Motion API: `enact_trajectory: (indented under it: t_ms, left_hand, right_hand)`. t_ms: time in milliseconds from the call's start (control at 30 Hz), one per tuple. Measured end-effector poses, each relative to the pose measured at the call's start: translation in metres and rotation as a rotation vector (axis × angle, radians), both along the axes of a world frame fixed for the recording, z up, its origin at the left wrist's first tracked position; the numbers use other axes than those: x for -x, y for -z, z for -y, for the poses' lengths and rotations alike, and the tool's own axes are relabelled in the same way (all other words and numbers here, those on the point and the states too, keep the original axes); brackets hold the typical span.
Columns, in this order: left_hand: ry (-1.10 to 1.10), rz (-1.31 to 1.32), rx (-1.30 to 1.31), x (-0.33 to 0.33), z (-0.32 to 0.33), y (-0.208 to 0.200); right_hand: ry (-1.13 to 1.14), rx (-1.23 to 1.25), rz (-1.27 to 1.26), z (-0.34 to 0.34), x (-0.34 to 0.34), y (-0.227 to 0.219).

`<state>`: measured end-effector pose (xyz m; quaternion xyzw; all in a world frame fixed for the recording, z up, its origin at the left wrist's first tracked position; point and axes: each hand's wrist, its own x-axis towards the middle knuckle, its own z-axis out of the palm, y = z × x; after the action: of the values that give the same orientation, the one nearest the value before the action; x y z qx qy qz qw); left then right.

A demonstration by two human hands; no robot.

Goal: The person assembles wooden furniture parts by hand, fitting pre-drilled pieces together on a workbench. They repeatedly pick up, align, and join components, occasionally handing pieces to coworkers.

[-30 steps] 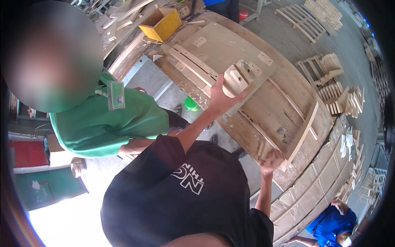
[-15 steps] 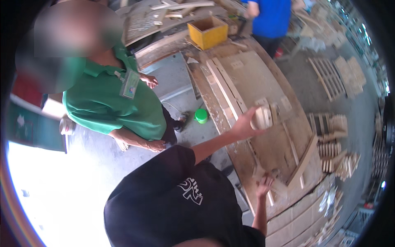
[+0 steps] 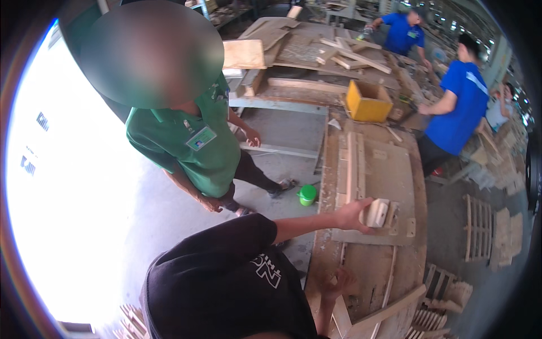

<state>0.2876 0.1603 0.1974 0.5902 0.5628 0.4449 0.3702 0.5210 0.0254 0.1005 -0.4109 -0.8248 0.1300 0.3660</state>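
Left side blown out to white; floor [image 3: 161,217] pales near glare. Rainbow flare along left rim. Table [image 3: 325,254] softly lit, edges bowing. Right hand [image 3: 337,282] dim, smeared. Oval blur hides co-worker's head [image 3: 158,53]. Far background soft. Corners black.

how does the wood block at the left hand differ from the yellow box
The block is pale wood; the box is yellow. The block is smaller than the box. The left hand grips the block, while no hand touches the box.
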Motion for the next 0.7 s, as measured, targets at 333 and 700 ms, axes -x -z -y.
enact_trajectory:
  t_ms: [333,700]
  left_hand:
    - [0.241,0.146,-0.038,0.003,0.015,-0.002]
    - [0.275,-0.007,0.090,0.102,0.006,0.045]
  right_hand:
    - [0.620,-0.249,-0.151,-0.084,0.100,-0.131]
    - [1.053,-0.244,-0.274,-0.082,0.160,-0.111]
